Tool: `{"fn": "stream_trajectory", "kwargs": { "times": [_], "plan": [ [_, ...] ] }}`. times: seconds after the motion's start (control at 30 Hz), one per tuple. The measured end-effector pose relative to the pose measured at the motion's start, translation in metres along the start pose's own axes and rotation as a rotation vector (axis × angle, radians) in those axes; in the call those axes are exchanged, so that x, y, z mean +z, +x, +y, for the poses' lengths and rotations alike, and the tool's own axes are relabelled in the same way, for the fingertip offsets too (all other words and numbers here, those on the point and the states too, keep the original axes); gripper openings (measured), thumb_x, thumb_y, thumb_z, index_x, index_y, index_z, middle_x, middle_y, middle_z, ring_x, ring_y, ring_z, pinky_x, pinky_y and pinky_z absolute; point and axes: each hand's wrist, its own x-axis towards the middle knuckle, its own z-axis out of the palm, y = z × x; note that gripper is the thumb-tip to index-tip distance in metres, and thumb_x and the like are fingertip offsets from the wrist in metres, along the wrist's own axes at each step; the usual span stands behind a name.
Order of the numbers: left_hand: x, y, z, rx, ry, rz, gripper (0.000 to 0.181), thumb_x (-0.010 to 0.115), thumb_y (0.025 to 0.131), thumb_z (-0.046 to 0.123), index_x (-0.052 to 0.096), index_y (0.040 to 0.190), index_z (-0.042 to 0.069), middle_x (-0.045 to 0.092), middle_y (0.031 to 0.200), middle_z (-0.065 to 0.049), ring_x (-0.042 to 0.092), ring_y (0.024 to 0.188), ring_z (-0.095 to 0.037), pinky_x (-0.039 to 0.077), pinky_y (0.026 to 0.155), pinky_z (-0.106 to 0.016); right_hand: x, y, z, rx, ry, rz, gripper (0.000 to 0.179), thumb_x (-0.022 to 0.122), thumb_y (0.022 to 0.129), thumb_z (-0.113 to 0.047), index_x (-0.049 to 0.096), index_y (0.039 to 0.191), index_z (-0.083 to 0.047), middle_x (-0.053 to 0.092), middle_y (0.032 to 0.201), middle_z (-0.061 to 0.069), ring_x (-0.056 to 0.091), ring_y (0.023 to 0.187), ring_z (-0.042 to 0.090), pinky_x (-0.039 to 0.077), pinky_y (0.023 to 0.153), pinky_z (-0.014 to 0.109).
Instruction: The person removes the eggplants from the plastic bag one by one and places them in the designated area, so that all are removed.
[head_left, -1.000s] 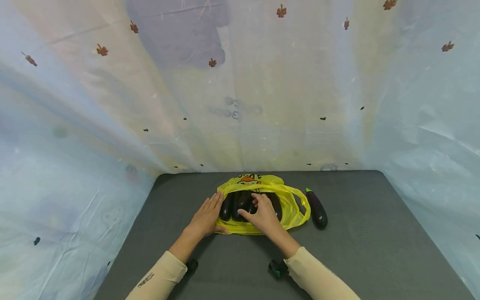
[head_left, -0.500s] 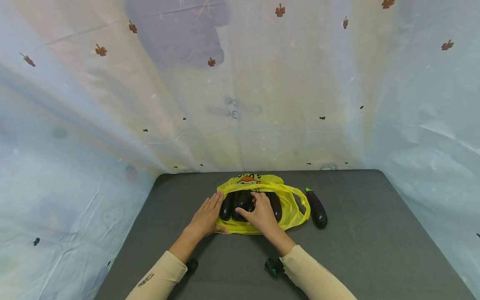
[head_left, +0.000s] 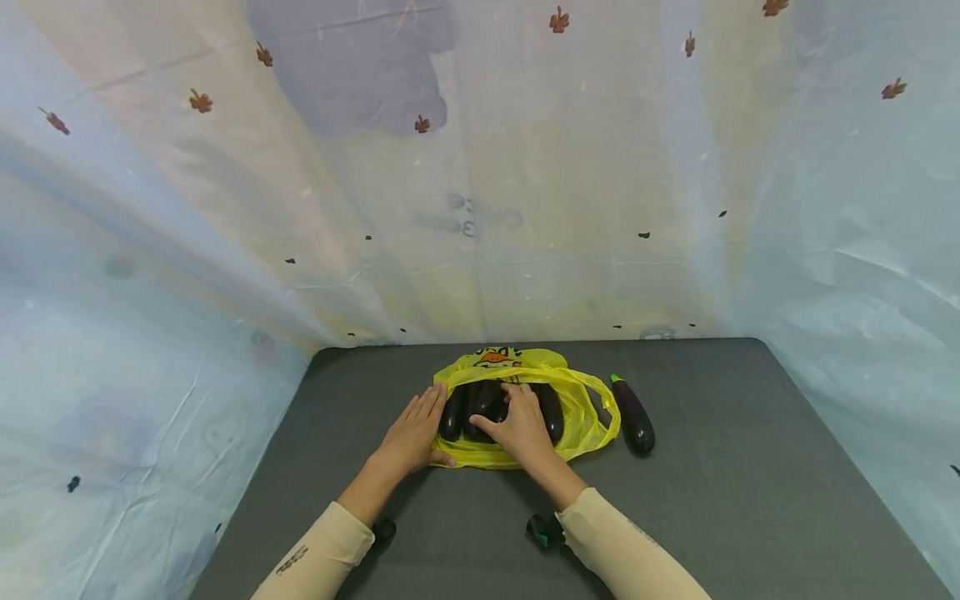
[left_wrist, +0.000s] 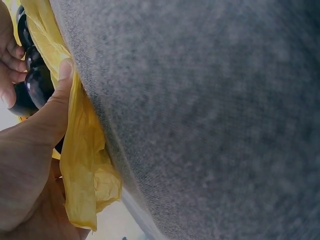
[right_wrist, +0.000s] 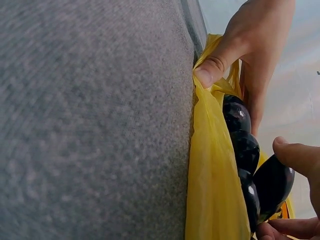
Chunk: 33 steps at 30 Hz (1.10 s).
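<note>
A yellow plastic bag [head_left: 587, 433] lies with its opening toward me and several dark, glossy eggplants [head_left: 452, 417] inside. My left hand [head_left: 411, 429] rests at the bag's left side, fingers straight and together. Its thumb [right_wrist: 212, 72] presses on the near rim in the right wrist view. My right hand [head_left: 527, 427] reaches into the opening and grips one eggplant [right_wrist: 274, 185] that lies on top of the others. Thumb and fingers sit on opposite sides of it in the right wrist view; part of the eggplant is hidden by the hand in the head view.
Another eggplant [head_left: 634, 418] with a green tip lies on the grey table [head_left: 750, 500] right of the bag. A patterned sheet [head_left: 600, 167] hangs behind the table and along both sides. Dark wrist devices [head_left: 543, 532] show at the sleeves.
My right hand and forearm have shifted slightly left, with the thumb a little farther over the eggplant. The left hand and the bag have stayed in place.
</note>
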Motion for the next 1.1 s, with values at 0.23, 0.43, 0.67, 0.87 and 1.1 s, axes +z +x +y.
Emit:
{"fn": "stream_trajectory", "kwargs": {
  "times": [0.23, 0.43, 0.67, 0.87, 1.1],
  "plan": [
    [0.001, 0.0, 0.0, 0.004, -0.001, 0.0, 0.131, 0.085, 0.083, 0.061, 0.011, 0.172, -0.001, 0.012, 0.179, -0.019, 0.017, 0.165, -0.035, 0.018, 0.134, -0.051, -0.001, -0.001, 0.0, -0.012, -0.017, -0.01, 0.08, 0.09, 0.089, -0.045, 0.061, 0.145, 0.004, 0.061, 0.117, 0.016, 0.062, 0.104, 0.029, 0.058, 0.088, 0.048],
    [0.001, -0.001, 0.0, 0.006, -0.004, 0.009, 0.131, 0.086, 0.082, 0.061, 0.012, 0.172, -0.001, 0.013, 0.179, -0.019, 0.019, 0.165, -0.035, 0.02, 0.134, -0.051, -0.002, -0.002, -0.001, -0.006, -0.015, -0.023, 0.078, 0.088, 0.092, -0.043, 0.06, 0.146, 0.005, 0.06, 0.12, 0.017, 0.062, 0.105, 0.03, 0.059, 0.087, 0.047],
    [0.001, -0.001, 0.0, 0.01, 0.007, 0.014, 0.131, 0.086, 0.082, 0.061, 0.013, 0.171, -0.001, 0.014, 0.179, -0.019, 0.019, 0.165, -0.035, 0.02, 0.133, -0.051, -0.003, -0.004, -0.002, 0.003, -0.007, -0.018, 0.075, 0.085, 0.094, -0.041, 0.06, 0.146, 0.005, 0.06, 0.119, 0.016, 0.061, 0.102, 0.028, 0.059, 0.086, 0.047],
    [-0.001, -0.002, 0.001, 0.007, 0.004, 0.011, 0.131, 0.086, 0.081, 0.061, 0.014, 0.171, -0.001, 0.014, 0.179, -0.019, 0.019, 0.165, -0.035, 0.021, 0.133, -0.051, -0.007, -0.006, -0.002, 0.003, 0.001, -0.011, 0.07, 0.082, 0.097, -0.041, 0.061, 0.146, 0.005, 0.06, 0.115, 0.014, 0.061, 0.095, 0.024, 0.057, 0.08, 0.043],
    [-0.001, -0.002, 0.001, 0.006, 0.001, 0.008, 0.131, 0.086, 0.082, 0.062, 0.014, 0.171, -0.001, 0.013, 0.179, -0.019, 0.019, 0.165, -0.035, 0.02, 0.134, -0.051, -0.012, -0.006, -0.001, 0.041, 0.035, -0.006, 0.063, 0.078, 0.099, -0.038, 0.063, 0.146, 0.001, 0.065, 0.12, 0.014, 0.065, 0.094, 0.023, 0.058, 0.074, 0.041]
  ]
}}
